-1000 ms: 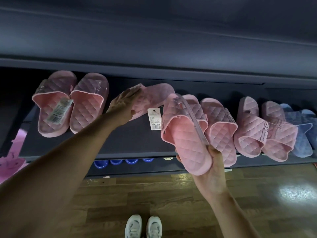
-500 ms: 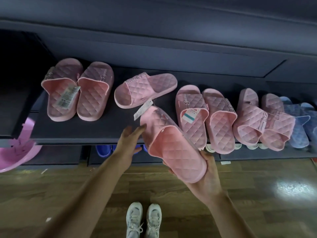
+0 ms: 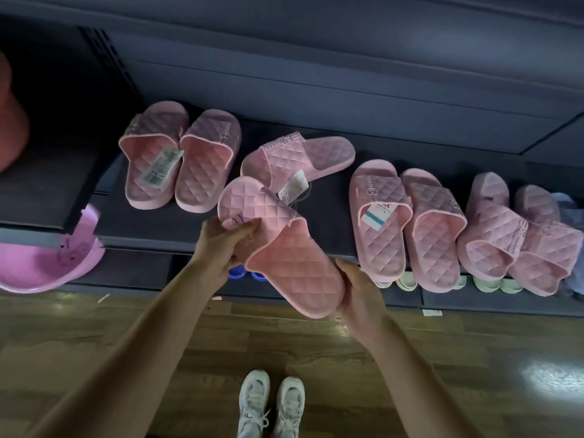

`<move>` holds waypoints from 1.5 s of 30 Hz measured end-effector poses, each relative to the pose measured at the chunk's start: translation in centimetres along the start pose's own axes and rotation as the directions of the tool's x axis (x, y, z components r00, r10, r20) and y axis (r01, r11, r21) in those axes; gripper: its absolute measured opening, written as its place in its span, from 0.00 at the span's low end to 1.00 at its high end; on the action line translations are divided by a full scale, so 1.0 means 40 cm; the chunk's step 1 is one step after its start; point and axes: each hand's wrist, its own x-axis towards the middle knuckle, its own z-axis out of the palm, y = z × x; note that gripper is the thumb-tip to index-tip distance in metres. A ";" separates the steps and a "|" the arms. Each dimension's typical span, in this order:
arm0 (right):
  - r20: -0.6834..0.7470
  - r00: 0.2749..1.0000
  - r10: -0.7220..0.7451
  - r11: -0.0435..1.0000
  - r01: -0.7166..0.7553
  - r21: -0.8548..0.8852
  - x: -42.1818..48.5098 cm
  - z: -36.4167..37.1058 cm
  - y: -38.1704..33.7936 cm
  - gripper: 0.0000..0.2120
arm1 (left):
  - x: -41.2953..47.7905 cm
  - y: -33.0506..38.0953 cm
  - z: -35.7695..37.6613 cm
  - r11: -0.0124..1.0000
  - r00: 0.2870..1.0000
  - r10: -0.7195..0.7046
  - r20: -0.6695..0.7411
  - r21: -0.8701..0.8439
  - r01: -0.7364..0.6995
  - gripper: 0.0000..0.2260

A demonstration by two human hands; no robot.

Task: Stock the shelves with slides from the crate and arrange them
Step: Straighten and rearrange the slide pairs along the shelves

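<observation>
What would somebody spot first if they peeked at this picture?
The pink quilted rubber slide in the middle grabs the eye: the left hand grips its strap end and the right hand holds its heel. Behind it, matching pink slides line the dark shelf, with one lone slide lying crosswise. At the bottom stand white sneakers on the wooden floor.

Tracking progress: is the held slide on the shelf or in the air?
In the air: left hand and right hand grip the slide above the shelf edge.
</observation>
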 end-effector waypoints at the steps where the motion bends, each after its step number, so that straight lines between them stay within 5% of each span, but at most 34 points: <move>1: -0.032 0.999 -0.032 0.992 0.028 -0.121 0.006 0.006 -0.003 0.13 | 0.004 0.003 -0.008 1.000 0.999 0.029 -0.036 0.012 -0.028 0.21; 3: -0.027 0.991 -0.133 0.938 0.117 -0.328 0.022 0.008 -0.015 0.09 | 0.015 0.009 -0.025 0.997 0.991 0.073 -0.115 0.029 -0.070 0.18; 8: 0.036 0.910 -0.413 0.664 0.328 -0.672 0.141 0.011 -0.101 0.19 | 0.050 0.011 -0.075 0.979 0.962 0.171 -0.214 0.150 -0.141 0.21; 12: 0.089 0.843 -0.530 0.410 0.346 -0.844 0.285 0.040 -0.177 0.25 | 0.066 -0.001 -0.108 0.980 0.963 0.179 -0.200 0.126 -0.155 0.34; 17: 0.271 0.831 -0.485 0.138 0.379 -0.915 0.393 0.108 -0.232 0.22 | 0.065 0.022 -0.109 0.983 0.950 0.185 -0.250 0.055 -0.177 0.21; 22: 0.260 0.859 -0.440 -0.019 0.281 -0.960 0.428 0.126 -0.245 0.09 | 0.074 0.033 -0.118 0.982 0.947 0.182 -0.266 0.007 -0.187 0.24; 24: 0.282 0.837 -0.468 -0.071 0.282 -0.957 0.423 0.122 -0.252 0.13 | 0.070 0.035 -0.121 0.982 0.948 0.181 -0.262 -0.006 -0.190 0.24; 29: 0.335 0.648 -0.684 -0.058 0.409 -0.911 0.408 0.141 -0.258 0.12 | 0.054 0.053 -0.135 0.976 0.946 0.216 -0.240 0.035 -0.214 0.22; 35: 0.187 0.420 -0.888 0.056 0.502 -0.863 0.290 0.193 -0.238 0.15 | 0.032 0.086 -0.143 0.951 0.913 0.308 -0.267 0.064 -0.302 0.20; 40: 0.023 0.457 -0.889 0.285 0.591 -0.755 0.208 0.154 -0.132 0.17 | 0.032 0.098 -0.123 0.943 0.923 0.331 -0.195 0.115 -0.314 0.19; 43: -0.024 0.470 -0.882 0.320 0.562 -0.762 0.193 0.112 -0.055 0.18 | 0.043 0.085 -0.095 0.916 0.920 0.371 -0.122 0.209 -0.342 0.24; 45: -0.074 0.550 -0.832 0.406 0.513 -0.756 0.179 0.098 -0.018 0.17 | 0.058 0.075 -0.072 0.914 0.933 0.348 -0.093 0.253 -0.316 0.21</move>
